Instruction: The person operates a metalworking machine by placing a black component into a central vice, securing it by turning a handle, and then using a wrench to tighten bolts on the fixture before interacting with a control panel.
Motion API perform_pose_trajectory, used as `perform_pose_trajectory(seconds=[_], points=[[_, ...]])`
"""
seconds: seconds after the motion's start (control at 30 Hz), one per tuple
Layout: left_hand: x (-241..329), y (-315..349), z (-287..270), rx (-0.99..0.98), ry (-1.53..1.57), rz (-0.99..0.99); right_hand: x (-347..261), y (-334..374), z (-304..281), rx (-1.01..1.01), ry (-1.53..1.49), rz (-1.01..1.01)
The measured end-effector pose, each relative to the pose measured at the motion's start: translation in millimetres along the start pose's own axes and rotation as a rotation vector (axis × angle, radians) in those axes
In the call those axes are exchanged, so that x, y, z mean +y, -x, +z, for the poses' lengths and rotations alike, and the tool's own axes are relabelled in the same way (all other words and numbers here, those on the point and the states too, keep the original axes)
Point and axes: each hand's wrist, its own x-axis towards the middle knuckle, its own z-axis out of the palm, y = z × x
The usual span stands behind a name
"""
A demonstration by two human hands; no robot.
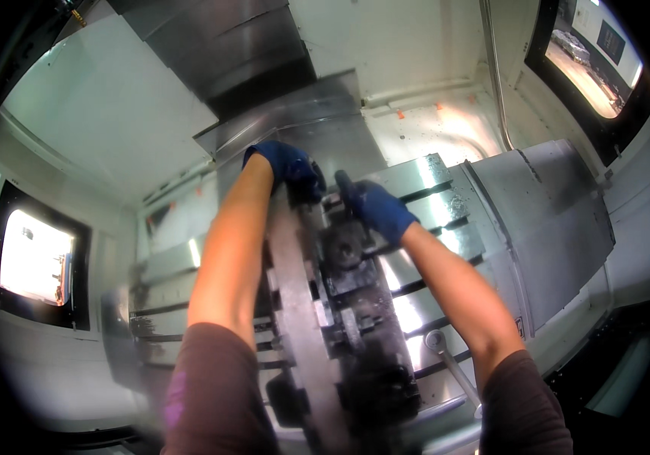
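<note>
My left hand (pixel 291 168), in a blue glove, bends over the far end of a long grey metal bar (pixel 295 280). Its fingers curl down, and what lies inside them is hidden. Just to the right, my right hand (pixel 379 211), gloved alike, touches the far part of a dark metal vise-like fixture (pixel 351 326). One finger points away from me; the others are blurred and partly hidden by the fixture. Bar and fixture run side by side from near me toward the back, both smeared by motion.
Beneath the fixture spreads a slotted machine table (pixel 431 189) with shiny wet-looking patches. A wrench (pixel 455 365) lies to the right, near my right forearm. Grey metal covers (pixel 545 220) flank the table. White enclosure walls (pixel 105 106) surround it, with windows (pixel 37 258) at both sides.
</note>
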Motion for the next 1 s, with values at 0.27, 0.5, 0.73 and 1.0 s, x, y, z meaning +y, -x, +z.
perform_pose_trajectory(seconds=[0.27,0.5,0.73,1.0], points=[[38,28,-6,0.083,-0.273,0.010,5,1,21,0.050,-0.441,-0.129],[47,28,-6,0.165,-0.358,-0.079,30,-32,6,-0.047,-0.087,-0.003],[27,35,13,0.110,0.228,0.275,-12,124,-48,0.172,-0.030,0.096],[54,1,21,0.117,-0.267,0.200,112,478,39,0.955,-0.004,0.507]])
